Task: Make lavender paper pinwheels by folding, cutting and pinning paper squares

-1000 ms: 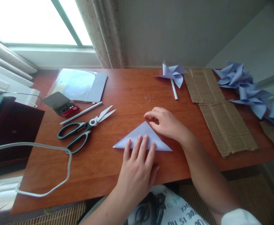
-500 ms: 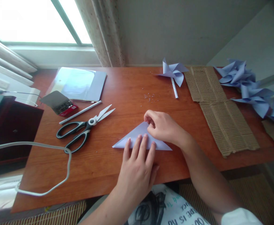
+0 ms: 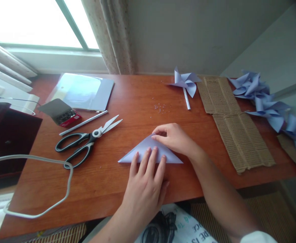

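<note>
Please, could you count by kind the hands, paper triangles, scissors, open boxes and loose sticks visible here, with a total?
Hands: 2 (left hand, right hand)
Paper triangle: 1
Scissors: 1
Open box: 1
Loose stick: 1
Total: 6

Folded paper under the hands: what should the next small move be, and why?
Probably lift the far corner of the folded paper with the right hand: its thumb and fingertip appear to pinch it, while the left hand lies spread across the paper.

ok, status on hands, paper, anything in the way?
Left hand flat on folded paper, fingers spread. Right hand pinching its far corner. Paper triangular, long edge nearest the person. Scissors open, off left, not touching it.
</note>
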### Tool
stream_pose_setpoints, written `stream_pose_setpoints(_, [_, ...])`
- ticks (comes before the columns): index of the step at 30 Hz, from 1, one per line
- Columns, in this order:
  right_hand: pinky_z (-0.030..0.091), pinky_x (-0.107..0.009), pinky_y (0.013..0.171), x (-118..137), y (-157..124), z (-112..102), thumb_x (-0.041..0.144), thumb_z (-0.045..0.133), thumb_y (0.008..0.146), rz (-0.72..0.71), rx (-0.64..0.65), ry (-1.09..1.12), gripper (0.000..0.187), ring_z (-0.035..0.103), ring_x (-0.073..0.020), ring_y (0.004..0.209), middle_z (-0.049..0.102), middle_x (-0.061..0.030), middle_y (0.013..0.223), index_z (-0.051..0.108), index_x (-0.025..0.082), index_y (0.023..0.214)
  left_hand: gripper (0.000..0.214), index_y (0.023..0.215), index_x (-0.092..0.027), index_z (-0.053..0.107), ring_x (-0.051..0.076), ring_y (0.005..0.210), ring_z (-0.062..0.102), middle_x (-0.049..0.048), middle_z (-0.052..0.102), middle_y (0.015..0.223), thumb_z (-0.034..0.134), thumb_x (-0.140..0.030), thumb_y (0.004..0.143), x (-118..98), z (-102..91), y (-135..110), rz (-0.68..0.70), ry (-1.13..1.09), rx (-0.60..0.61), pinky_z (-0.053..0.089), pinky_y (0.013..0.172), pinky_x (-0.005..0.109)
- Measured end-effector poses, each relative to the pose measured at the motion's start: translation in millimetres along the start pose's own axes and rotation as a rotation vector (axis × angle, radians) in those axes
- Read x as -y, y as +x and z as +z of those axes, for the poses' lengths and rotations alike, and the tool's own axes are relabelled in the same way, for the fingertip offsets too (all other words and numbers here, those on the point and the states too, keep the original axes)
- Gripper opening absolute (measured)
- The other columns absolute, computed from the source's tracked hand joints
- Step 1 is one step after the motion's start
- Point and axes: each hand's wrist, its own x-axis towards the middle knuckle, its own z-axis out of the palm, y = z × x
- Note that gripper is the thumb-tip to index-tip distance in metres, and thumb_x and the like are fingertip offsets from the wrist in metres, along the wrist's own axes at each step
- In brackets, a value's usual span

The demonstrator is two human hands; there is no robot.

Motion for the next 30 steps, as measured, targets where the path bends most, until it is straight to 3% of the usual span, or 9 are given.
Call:
stream_pose_setpoints(4, [0.052, -0.026, 0.076, -2, -1, -3, 0.022, 0.065, 0.087, -0.032, 0.089, 0.101, 0.015, 0.074, -0.0185, 0.085, 0.081, -0.0026, 0.091, 0.079, 0.019, 0.090, 0.045, 0.136, -0.013, 0.058, 0.033, 0.136, 0.052, 0.0160, 0.056, 0.148, 0.058, -0.028, 0.094, 12, -12.5, 4, 0.033, -0.102, -0.159, 0.036, 0.115, 0.051])
stream_pose_setpoints(7, [0.053, -0.027, 0.075, -1, -4, -5, 0.024, 0.065, 0.088, -0.052, 0.152, 0.153, 0.016, 0.073, -0.0194, 0.086, 0.080, -0.0029, 0.092, 0.079, 0.019, 0.093, 0.041, 0.132, -0.016, 0.060, 0.028, 0.124, 0.060, 0.0130, 0.064, 0.136, 0.061, -0.022, 0.092, 33, -27.1, 14, -0.067, -0.154, -0.295, 0.046, 0.107, 0.043])
stream_pose_setpoints(10, [0.053, -0.026, 0.072, 2, -6, -6, 0.024, 0.065, 0.088, -0.064, 0.191, 0.202, 0.016, 0.073, -0.0196, 0.085, 0.080, -0.0031, 0.092, 0.079, 0.019, 0.094, 0.036, 0.127, -0.018, 0.063, 0.024, 0.102, 0.069, 0.0096, 0.072, 0.119, 0.061, -0.029, 0.093, 57, -39.2, 31, -0.217, -0.297, -0.138, 0.054, 0.087, 0.035])
stream_pose_setpoints(13, [0.052, -0.027, 0.072, 6, -7, -6, 0.024, 0.065, 0.087, -0.070, 0.212, 0.227, 0.015, 0.073, -0.0192, 0.085, 0.080, -0.0035, 0.091, 0.078, 0.019, 0.093, 0.017, 0.098, -0.018, 0.072, 0.017, 0.076, 0.068, 0.0030, 0.075, 0.087, 0.065, -0.030, 0.089, 74, -43.1, 48, -0.280, -0.593, 0.074, 0.053, 0.071, 0.026])
stream_pose_setpoints(15, [0.052, -0.026, 0.071, 7, -8, -7, 0.024, 0.065, 0.088, -0.074, 0.200, 0.220, 0.015, 0.072, -0.0184, 0.083, 0.079, -0.0036, 0.090, 0.078, 0.018, 0.092, 0.018, 0.088, -0.016, 0.073, 0.015, 0.068, 0.065, 0.0021, 0.073, 0.077, 0.064, -0.032, 0.089, 80, -40.9, 55, -0.325, -0.788, 0.139, 0.050, 0.063, 0.023])
stream_pose_setpoints(19, [0.050, -0.025, 0.067, 6, -8, -7, 0.026, 0.068, 0.086, -0.061, 0.135, 0.192, 0.012, 0.069, -0.0164, 0.076, 0.076, -0.0026, 0.083, 0.076, 0.018, 0.090, 0.021, 0.087, -0.013, 0.074, 0.014, 0.066, 0.062, 0.0031, 0.073, 0.076, 0.067, -0.033, 0.087, 85, -33.1, 58, -0.404, -1.006, 0.168, 0.047, 0.058, 0.021])
stream_pose_setpoints(30, [0.050, -0.025, 0.067, 12, -11, -7, 0.029, 0.069, 0.086, -0.008, 0.111, 0.233, 0.014, 0.069, -0.0165, 0.076, 0.078, -0.0033, 0.086, 0.077, 0.018, 0.089, 0.022, 0.084, -0.013, 0.076, 0.013, 0.063, 0.057, 0.0026, 0.071, 0.073, 0.073, -0.035, 0.082, 90, -34.9, 58, -0.472, -1.069, 0.182, 0.042, 0.053, 0.020])
